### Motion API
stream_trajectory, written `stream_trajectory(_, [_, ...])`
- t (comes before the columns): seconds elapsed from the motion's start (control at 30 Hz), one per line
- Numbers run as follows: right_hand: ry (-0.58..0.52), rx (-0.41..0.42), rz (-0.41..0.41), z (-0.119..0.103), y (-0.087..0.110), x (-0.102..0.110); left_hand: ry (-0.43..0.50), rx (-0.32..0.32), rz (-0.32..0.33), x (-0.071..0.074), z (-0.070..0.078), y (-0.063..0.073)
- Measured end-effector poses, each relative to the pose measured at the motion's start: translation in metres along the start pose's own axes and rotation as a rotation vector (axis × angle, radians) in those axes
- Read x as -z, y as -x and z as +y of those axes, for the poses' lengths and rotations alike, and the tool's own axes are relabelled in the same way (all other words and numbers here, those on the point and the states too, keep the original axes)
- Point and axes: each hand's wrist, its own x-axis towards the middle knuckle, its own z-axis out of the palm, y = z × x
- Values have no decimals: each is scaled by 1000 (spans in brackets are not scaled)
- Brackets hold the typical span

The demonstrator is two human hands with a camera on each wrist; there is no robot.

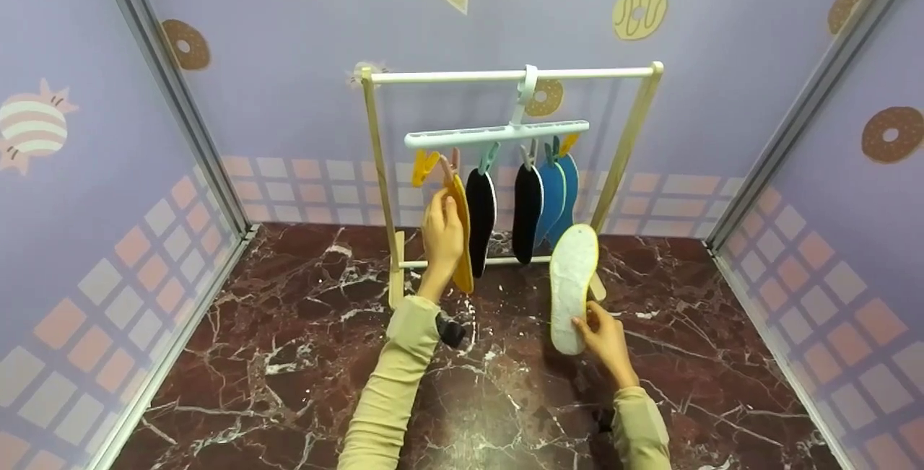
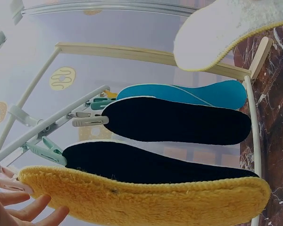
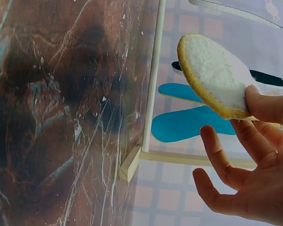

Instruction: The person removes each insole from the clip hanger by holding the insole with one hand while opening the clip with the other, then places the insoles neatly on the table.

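A yellow fleecy insole [image 1: 464,260] hangs by its upper end from a pink clothespin [image 1: 447,167] at the hanger's left part. Against the top of this insole is my left hand [image 1: 442,235], its fingers spread and fairly straight in the left wrist view, just beside the pin. My right hand [image 1: 605,340] pinches a white insole with yellow edging [image 1: 574,286] by its lower end, between thumb and fingers. That insole stands tilted up in front of the rack's right side. Two black insoles [image 1: 481,221] and two blue insoles [image 2: 188,94] hang from other clothespins.
The white clip hanger [image 1: 498,135] hooks over the top bar [image 1: 447,77] of a wooden rack [image 1: 621,159]. An orange clothespin [image 1: 424,168] dangles at the hanger's left end. Underneath lies a dark red marbled surface [image 1: 289,369], with patterned panels [image 1: 289,116] around it.
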Motion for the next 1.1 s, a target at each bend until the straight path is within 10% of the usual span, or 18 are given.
stream_trajectory(1.1, [-35,-87,-96,13,4,3,0,-8,27,3,-1,0])
